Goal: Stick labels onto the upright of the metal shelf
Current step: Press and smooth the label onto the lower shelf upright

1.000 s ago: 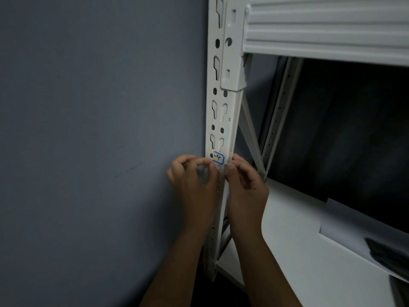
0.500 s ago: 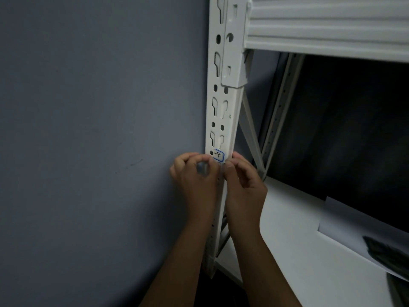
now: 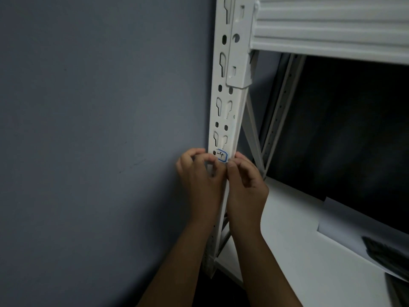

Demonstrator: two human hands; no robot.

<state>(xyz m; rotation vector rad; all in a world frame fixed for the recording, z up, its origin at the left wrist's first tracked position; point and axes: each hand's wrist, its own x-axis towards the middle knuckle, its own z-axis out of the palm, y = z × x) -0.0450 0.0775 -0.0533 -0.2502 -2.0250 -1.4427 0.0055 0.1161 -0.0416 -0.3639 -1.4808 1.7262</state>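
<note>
Your left hand [image 3: 200,182] and right hand [image 3: 244,187] met at the front face of the upright [image 3: 223,120], both with fingers curled. The fingertips of each came together at the lower edge of the label [image 3: 222,156], and they looked to be pinching or pressing that edge; whether they truly grasped it or only pushed it flat, I cannot tell. That two-sided grip made sense to me as a way to keep the sticker square while its bottom went down.

The label sat on the upright just at 12 o'clock from your fingertips, beside a round hole and below a pair of keyhole slots. It faced you, blue-bordered, with a handwritten mark; its visible part ran slightly wider than tall, across the post.

The upright's long axis ran from 6 to 12 o'clock, leaning a little. A beam [image 3: 332,29] joined it at 1 o'clock, and the white shelf [image 3: 298,251] lay at 4 o'clock.
</note>
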